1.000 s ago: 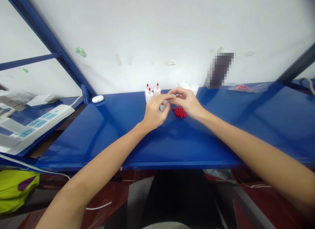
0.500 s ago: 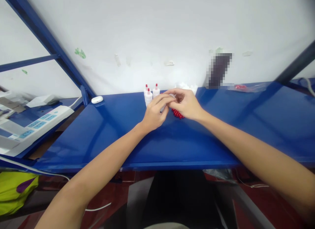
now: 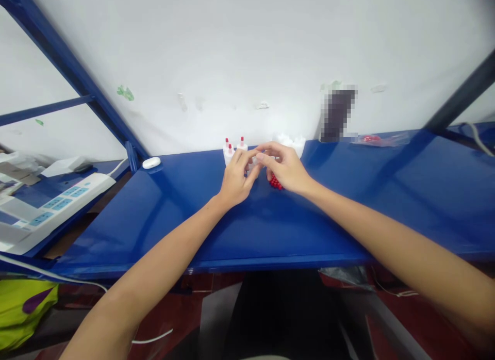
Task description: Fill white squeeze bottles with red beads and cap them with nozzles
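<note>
A small white bottle [image 3: 252, 166], mostly hidden by fingers, is sitting between the two hands, above the middle of the blue table [image 3: 309, 221]. The left hand [image 3: 236, 178] is curving around it from the side, back facing up, its thumb and fingers closing narrowly on the bottle. The right hand [image 3: 288, 166] is bending in from the other side, its thumb and bent fingers drawing close together at the bottle's top and meeting the left fingertips; whether they are pinching anything cannot be told. Both forearms are slanting forward and inward over the table's front edge.

A pile of red caps [image 3: 276, 183] is lying just below the right hand, partly covered by it. Three red-tipped bottles [image 3: 229, 154] are standing upright beyond the left hand, and a group of white bottle parts [image 3: 293, 142] is resting behind the right, near the wall [image 3: 216, 55].
</note>
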A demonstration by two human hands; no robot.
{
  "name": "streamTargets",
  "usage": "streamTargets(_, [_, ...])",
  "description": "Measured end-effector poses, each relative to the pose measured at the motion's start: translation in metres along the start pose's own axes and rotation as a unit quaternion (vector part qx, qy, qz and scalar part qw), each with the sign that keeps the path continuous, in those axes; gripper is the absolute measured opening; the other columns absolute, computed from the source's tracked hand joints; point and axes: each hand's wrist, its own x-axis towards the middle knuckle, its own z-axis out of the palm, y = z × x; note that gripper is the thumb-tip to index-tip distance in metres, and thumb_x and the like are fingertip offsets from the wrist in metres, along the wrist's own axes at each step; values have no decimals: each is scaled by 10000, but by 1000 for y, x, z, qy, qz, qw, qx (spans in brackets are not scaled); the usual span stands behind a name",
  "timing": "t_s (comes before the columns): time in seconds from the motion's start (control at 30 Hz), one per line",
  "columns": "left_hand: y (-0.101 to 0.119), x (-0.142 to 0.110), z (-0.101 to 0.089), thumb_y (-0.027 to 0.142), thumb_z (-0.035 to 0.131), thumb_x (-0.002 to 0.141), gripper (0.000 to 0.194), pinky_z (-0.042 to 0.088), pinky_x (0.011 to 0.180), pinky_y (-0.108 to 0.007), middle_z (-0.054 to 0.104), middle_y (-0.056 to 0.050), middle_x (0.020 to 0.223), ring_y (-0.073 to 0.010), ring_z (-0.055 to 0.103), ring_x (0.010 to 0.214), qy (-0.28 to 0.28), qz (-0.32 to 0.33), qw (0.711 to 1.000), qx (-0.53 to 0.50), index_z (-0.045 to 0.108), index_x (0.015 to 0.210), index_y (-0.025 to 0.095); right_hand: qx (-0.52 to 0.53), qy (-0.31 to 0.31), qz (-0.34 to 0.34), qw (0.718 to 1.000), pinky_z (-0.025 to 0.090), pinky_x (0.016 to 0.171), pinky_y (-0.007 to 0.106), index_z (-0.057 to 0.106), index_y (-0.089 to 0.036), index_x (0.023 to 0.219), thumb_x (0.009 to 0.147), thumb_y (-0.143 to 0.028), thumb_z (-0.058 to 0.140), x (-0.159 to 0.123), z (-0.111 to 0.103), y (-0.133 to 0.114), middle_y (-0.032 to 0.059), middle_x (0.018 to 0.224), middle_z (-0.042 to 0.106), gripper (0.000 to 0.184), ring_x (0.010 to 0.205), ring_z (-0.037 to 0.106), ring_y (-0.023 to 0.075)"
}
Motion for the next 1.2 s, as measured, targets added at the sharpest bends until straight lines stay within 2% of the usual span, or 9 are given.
streamTargets(0.13, [-2, -1, 1, 378, 594, 998, 306, 536, 834, -304, 574, -57, 1029, -162, 580, 910, -23, 19, 999, 42, 615, 1240, 191, 18, -1, 10, 1000, 368, 378, 248, 611, -229, 1005, 875, -657, 656, -1, 1, 2, -16, 769, 663, 449, 402, 544, 92])
streamTargets(0.23, [-4, 0, 2, 384, 534, 1028, 321, 535, 915, -335, 598, -88, 1090, -190, 606, 1015, -7, 27, 997, 76, 613, 1261, 179, 19, -7, 20, 1000, 359, 379, 250, 614, -245, 1120, 911, -644, 611, -1, 1, 4, -14, 806, 664, 451, 408, 559, 94])
streamTargets(0.33, [-7, 2, 0, 411, 532, 1028, 366, 547, 881, -313, 640, -91, 1188, -164, 646, 936, 14, -20, 996, 86, 569, 1327, 202, 31, 6, 23, 999, 403, 443, 263, 596, -266, 1213, 961, -584, 548, 4, -4, 8, 4, 916, 685, 409, 470, 595, 102])
streamTargets(0.4, [-8, 5, -2, 417, 583, 1002, 404, 550, 832, -295, 660, -75, 1249, -120, 649, 782, 32, -63, 994, 83, 534, 1350, 218, 16, 47, 12, 999, 424, 501, 274, 615, -251, 1143, 971, -519, 524, 9, -12, 10, 6, 888, 690, 331, 518, 595, 114])
streamTargets(0.5, [-10, 7, -5, 419, 649, 957, 389, 541, 800, -291, 696, -49, 1230, -81, 608, 627, 55, -112, 988, 95, 558, 1276, 215, -122, 137, -24, 983, 416, 591, 299, 667, -209, 881, 943, -390, 524, 17, -34, 9, -10, 663, 605, 239, 572, 544, 144])
streamTargets(0.6, [-12, 9, -5, 421, 646, 952, 320, 531, 780, -288, 748, -21, 1069, -92, 591, 589, 38, -137, 983, 112, 618, 1192, 210, -267, 133, -11, 955, 384, 626, 329, 678, -194, 739, 860, -297, 567, 22, -56, 9, -4, 572, 564, 194, 575, 514, 164])
streamTargets(0.8, [-14, 10, -2, 375, 662, 941, 319, 541, 855, -322, 764, -40, 973, -143, 666, 680, -33, -191, 975, 111, 685, 1203, 194, -385, 151, -4, 911, 409, 671, 362, 715, -188, 868, 837, -254, 535, 25, -74, 20, 4, 533, 573, 194, 551, 534, 195])
streamTargets(1.0, [-11, 10, -1, 383, 637, 944, 301, 545, 839, -332, 766, -58, 1032, -189, 708, 811, -63, -224, 966, 113, 695, 1178, 203, -468, 121, 62, 873, 443, 707, 404, 693, -194, 1201, 858, -326, 535, 22, -77, 32, 91, 786, 710, 400, 798, 630, 303])
streamTargets(1.2, [-5, 11, -7, 399, 598, 968, 324, 532, 812, -323, 774, -42, 943, -190, 702, 771, -99, -200, 959, 173, 660, 1229, 217, -487, 141, 112, 854, 466, 756, 446, 663, -222, 1231, 887, -378, 521, 21, -80, 37, 129, 934, 740, 403, 920, 644, 355])
